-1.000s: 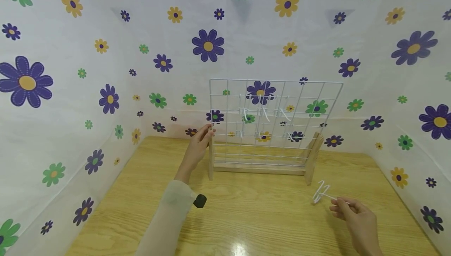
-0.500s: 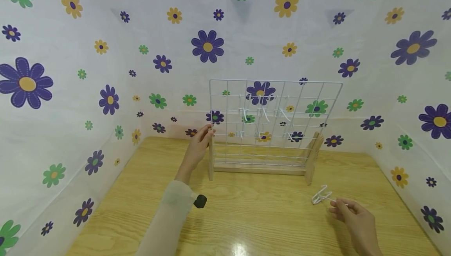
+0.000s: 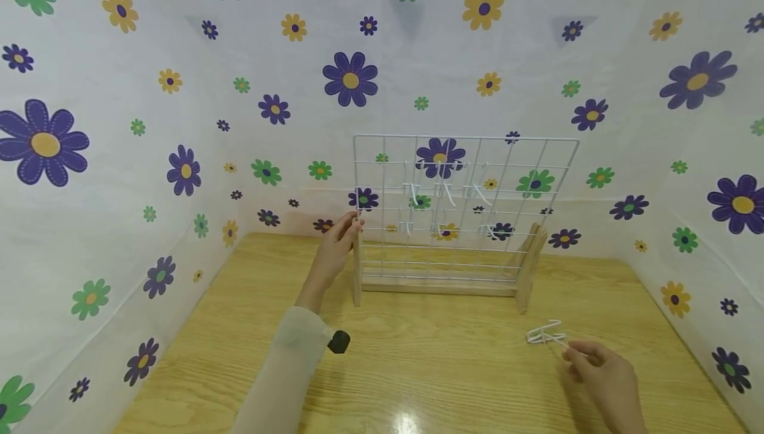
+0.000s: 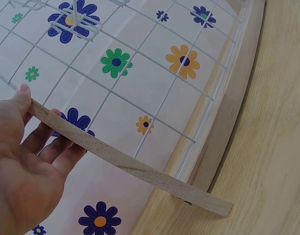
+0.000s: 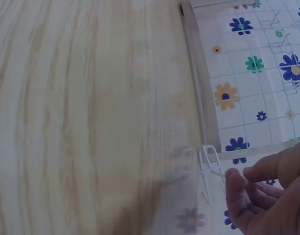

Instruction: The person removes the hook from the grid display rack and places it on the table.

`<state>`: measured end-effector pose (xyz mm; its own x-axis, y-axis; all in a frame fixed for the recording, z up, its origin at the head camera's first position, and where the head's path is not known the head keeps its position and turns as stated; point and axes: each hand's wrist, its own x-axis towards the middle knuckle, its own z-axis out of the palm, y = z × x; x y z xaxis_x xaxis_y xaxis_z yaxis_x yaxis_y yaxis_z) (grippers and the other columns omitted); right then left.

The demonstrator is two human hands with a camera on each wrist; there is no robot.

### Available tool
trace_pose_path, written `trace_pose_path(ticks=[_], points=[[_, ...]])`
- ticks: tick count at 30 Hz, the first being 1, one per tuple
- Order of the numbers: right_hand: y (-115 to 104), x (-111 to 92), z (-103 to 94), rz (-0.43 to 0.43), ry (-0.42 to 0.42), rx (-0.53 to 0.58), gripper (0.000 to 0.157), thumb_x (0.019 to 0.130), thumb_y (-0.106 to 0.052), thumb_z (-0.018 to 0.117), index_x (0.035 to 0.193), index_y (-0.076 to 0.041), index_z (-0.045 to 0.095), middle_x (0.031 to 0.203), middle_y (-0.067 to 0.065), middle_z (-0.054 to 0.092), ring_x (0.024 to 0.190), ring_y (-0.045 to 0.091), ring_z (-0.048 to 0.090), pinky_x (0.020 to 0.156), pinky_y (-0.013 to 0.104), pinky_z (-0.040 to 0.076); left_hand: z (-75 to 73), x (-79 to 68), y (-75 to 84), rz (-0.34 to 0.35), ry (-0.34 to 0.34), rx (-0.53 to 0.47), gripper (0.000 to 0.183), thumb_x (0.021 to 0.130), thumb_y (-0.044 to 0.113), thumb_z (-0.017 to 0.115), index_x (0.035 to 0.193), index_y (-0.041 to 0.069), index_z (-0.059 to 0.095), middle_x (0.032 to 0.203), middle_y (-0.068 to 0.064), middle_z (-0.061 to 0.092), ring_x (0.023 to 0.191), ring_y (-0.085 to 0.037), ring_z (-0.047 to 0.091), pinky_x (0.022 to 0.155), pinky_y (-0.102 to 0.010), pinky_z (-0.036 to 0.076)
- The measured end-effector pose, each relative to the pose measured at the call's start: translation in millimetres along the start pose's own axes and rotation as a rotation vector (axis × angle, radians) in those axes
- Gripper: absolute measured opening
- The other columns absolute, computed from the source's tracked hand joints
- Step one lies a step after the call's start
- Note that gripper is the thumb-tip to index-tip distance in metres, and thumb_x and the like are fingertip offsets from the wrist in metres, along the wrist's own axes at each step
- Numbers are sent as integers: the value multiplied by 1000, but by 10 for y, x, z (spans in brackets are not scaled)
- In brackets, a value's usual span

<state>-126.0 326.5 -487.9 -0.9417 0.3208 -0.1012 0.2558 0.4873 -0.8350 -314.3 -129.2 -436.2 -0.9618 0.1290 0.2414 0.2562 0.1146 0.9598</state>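
Observation:
A white wire grid panel (image 3: 465, 137) stands upright in a wooden base. My left hand (image 3: 334, 248) holds the top of the base's left wooden upright (image 4: 135, 169), thumb on one side and fingers curled behind it in the left wrist view. To the right, close over the table, my right hand (image 3: 603, 374) pinches a white wire hook (image 3: 537, 339) by its straight prong between thumb and fingertips. Its looped back end points left, away from the hand. Several similar white hooks (image 3: 449, 194) hang in two rows on the panel.
The wooden table (image 3: 418, 354) lies under everything. A white sheet printed with flowers (image 3: 298, 89) encloses the left, back and right sides. The base's right wooden upright (image 3: 529, 268) stands between the panel and my right hand.
The wire hook in my right hand has turned from steeply raised to lying flatter, and that hand has sunk slightly. My left hand stays on the upright.

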Motion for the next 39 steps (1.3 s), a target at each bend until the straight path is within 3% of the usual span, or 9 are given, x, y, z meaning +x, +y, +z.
trace_pose_path(ticks=[3, 6, 10, 18, 25, 28, 33, 39], points=[[-22, -29, -31, -78, -28, -169, 38, 101, -10, 66, 127, 17, 59, 89, 12, 77, 66, 12, 69, 59, 21, 57, 0, 1, -11, 0, 3, 2, 54, 111, 33, 48, 158, 8, 41, 150, -12, 55, 142, -31, 48, 116, -42, 43], [-37, -57, -42, -135, -69, -265, 39, 99, -9, 66, 126, 19, 58, 82, 10, 76, 64, 14, 69, 57, 22, 55, 1, 1, -10, 1, 5, -2, 54, 111, 34, 48, 158, 8, 41, 151, -12, 55, 142, -30, 48, 116, -42, 43], [-45, -88, -23, -128, -117, -284, 40, 99, -7, 63, 126, 21, 55, 81, 8, 75, 65, 16, 69, 57, 25, 57, 6, 4, -9, -2, 9, 2, 53, 111, 35, 48, 157, 10, 43, 150, -10, 56, 141, -29, 49, 116, -41, 43], [-14, -91, 27, -103, -122, -290, 31, 99, -9, 62, 110, 20, 63, 79, 8, 73, 64, 18, 69, 54, 28, 59, 8, 18, -13, 6, 0, -12, 53, 111, 34, 48, 157, 11, 42, 151, -13, 55, 141, -30, 49, 116, -42, 43], [37, -105, 24, -88, -130, -349, 30, 101, -15, 61, 104, 15, 66, 69, -2, 64, 63, 15, 59, 53, 26, 50, -3, 12, -7, 5, -13, -23, 52, 112, 29, 47, 158, 6, 39, 153, -18, 51, 143, -34, 45, 117, -45, 41], [46, -105, 15, -68, -153, -371, 29, 101, -17, 62, 100, 11, 68, 70, -2, 63, 66, 17, 57, 57, 30, 49, -6, 16, -20, 6, -13, -19, 52, 112, 29, 47, 159, 6, 38, 153, -19, 51, 143, -34, 46, 117, -45, 41], [84, -90, 7, -33, -200, -407, 28, 98, -21, 66, 97, 6, 69, 80, 2, 68, 77, 22, 62, 67, 42, 56, -7, 12, -44, 7, 3, -6, 51, 111, 34, 48, 157, 12, 43, 151, -12, 55, 141, -29, 49, 115, -41, 44], [148, -71, 18, -79, -192, -460, 26, 97, -20, 68, 93, 6, 69, 81, 3, 70, 80, 28, 67, 75, 54, 59, -2, 28, -53, 10, 7, -9, 50, 111, 32, 48, 157, 12, 44, 150, -12, 55, 141, -29, 50, 115, -40, 44]])
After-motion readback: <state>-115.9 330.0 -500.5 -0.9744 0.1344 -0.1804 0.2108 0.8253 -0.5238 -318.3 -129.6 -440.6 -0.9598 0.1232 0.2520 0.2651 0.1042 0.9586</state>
